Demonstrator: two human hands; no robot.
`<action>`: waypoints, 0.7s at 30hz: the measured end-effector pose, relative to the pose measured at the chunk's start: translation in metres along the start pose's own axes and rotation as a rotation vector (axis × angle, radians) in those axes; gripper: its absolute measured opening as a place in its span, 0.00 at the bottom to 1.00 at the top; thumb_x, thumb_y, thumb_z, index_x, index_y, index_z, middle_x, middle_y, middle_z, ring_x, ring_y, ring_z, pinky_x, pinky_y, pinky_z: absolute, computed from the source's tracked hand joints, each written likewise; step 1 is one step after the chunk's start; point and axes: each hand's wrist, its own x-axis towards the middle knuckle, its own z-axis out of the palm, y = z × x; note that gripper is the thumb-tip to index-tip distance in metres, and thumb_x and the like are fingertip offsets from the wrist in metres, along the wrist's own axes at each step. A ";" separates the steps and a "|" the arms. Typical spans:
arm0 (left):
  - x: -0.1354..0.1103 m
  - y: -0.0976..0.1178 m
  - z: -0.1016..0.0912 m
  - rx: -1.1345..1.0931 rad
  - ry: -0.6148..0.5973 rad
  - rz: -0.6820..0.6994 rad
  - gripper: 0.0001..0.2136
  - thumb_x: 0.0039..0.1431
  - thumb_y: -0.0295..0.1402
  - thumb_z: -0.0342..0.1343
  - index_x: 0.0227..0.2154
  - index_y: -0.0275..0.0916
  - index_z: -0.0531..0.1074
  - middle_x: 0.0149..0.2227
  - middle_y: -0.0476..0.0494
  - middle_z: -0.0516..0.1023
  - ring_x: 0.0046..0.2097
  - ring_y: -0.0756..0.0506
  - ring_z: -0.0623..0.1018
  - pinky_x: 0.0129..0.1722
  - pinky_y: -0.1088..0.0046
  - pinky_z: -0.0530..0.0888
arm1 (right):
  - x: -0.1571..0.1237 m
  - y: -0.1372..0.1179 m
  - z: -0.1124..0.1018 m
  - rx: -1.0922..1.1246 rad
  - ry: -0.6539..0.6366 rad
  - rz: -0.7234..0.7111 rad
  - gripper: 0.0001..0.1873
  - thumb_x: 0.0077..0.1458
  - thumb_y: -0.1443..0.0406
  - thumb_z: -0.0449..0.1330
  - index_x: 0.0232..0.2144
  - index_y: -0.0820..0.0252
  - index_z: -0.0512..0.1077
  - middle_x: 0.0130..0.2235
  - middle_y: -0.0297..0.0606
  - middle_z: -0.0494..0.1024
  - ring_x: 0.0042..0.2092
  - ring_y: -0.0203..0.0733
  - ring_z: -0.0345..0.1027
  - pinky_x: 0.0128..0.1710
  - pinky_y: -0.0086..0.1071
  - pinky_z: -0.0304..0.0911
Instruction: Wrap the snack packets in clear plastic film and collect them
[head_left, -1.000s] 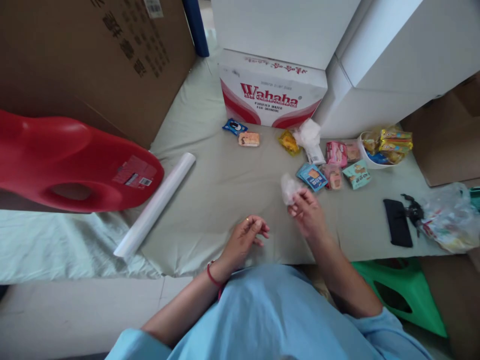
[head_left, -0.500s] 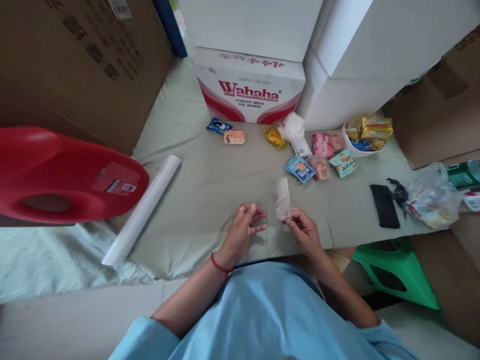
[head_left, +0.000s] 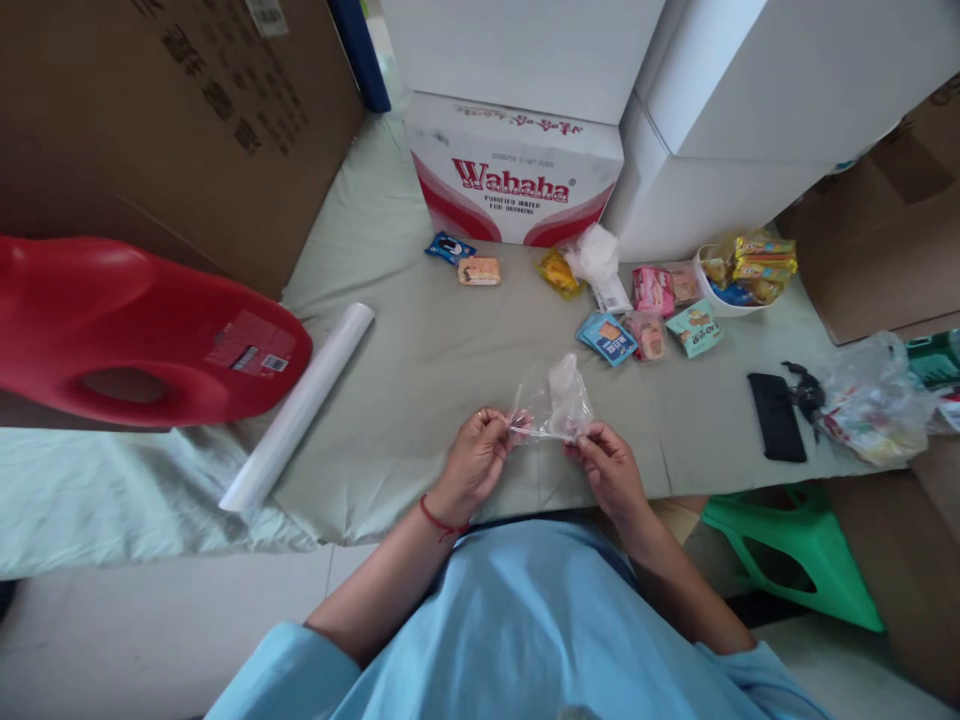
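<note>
A clear plastic bag is stretched sideways between my two hands, just above the cloth-covered surface. My left hand, with a red string at the wrist, pinches the bag's left edge. At its right edge, my right hand grips the plastic between thumb and fingers. Beyond the bag lie blue snack packets, a packaged biscuit, a mint-green packet and a pink packet. Farther left are an orange-toned packet and a dark blue packet.
A white bowl of snacks stands at the right, near a black phone and a filled plastic bag. On the left are a white roll and a red plastic container. A Wahaba-like "Wahaha" carton stands behind.
My left hand has taken hold of the bag's left edge. The bag, earlier bunched and hanging from my right hand, is now spread between both hands. The view has shifted slightly.
</note>
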 end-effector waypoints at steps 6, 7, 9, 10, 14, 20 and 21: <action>-0.003 0.001 -0.003 0.152 -0.001 0.160 0.18 0.43 0.34 0.71 0.27 0.41 0.64 0.36 0.50 0.78 0.43 0.47 0.80 0.49 0.67 0.74 | 0.014 -0.016 -0.008 0.044 0.046 0.067 0.36 0.59 0.33 0.55 0.53 0.51 0.73 0.48 0.45 0.81 0.47 0.49 0.78 0.41 0.43 0.78; -0.004 0.000 -0.003 0.210 -0.004 0.184 0.17 0.43 0.33 0.69 0.29 0.41 0.65 0.34 0.51 0.76 0.40 0.48 0.79 0.46 0.69 0.74 | 0.018 -0.019 -0.008 0.019 0.039 0.063 0.37 0.59 0.33 0.55 0.55 0.50 0.72 0.49 0.45 0.81 0.48 0.50 0.78 0.41 0.43 0.78; -0.005 -0.004 -0.002 0.301 -0.013 0.220 0.13 0.43 0.30 0.65 0.31 0.42 0.67 0.32 0.53 0.74 0.36 0.49 0.75 0.41 0.71 0.72 | 0.027 -0.024 -0.003 -0.054 -0.007 0.063 0.36 0.57 0.35 0.60 0.57 0.49 0.71 0.53 0.45 0.80 0.51 0.50 0.77 0.41 0.41 0.77; -0.006 -0.006 -0.001 0.328 -0.021 0.239 0.13 0.42 0.29 0.63 0.32 0.42 0.67 0.31 0.53 0.72 0.35 0.50 0.73 0.39 0.72 0.70 | 0.032 -0.026 0.002 -0.091 -0.040 0.065 0.36 0.55 0.37 0.65 0.57 0.49 0.71 0.53 0.45 0.80 0.51 0.50 0.77 0.41 0.39 0.76; -0.011 -0.012 0.001 0.303 -0.029 0.272 0.14 0.42 0.30 0.59 0.35 0.41 0.69 0.35 0.51 0.70 0.36 0.49 0.71 0.38 0.73 0.69 | 0.047 -0.022 0.027 -0.166 -0.140 0.062 0.31 0.43 0.49 0.77 0.47 0.53 0.76 0.41 0.38 0.82 0.41 0.44 0.75 0.38 0.33 0.71; -0.005 -0.006 -0.007 0.552 0.204 0.247 0.23 0.45 0.43 0.70 0.42 0.40 0.72 0.28 0.55 0.66 0.31 0.48 0.67 0.32 0.73 0.65 | 0.036 -0.013 0.038 -0.106 -0.075 -0.039 0.18 0.46 0.53 0.74 0.36 0.54 0.77 0.34 0.33 0.77 0.33 0.38 0.67 0.33 0.30 0.64; -0.003 -0.004 -0.009 0.557 0.192 0.226 0.20 0.47 0.46 0.69 0.38 0.40 0.73 0.27 0.55 0.66 0.30 0.49 0.66 0.30 0.74 0.64 | 0.031 -0.012 0.035 -0.115 -0.065 -0.048 0.17 0.47 0.53 0.74 0.35 0.54 0.77 0.33 0.33 0.77 0.33 0.37 0.66 0.33 0.30 0.63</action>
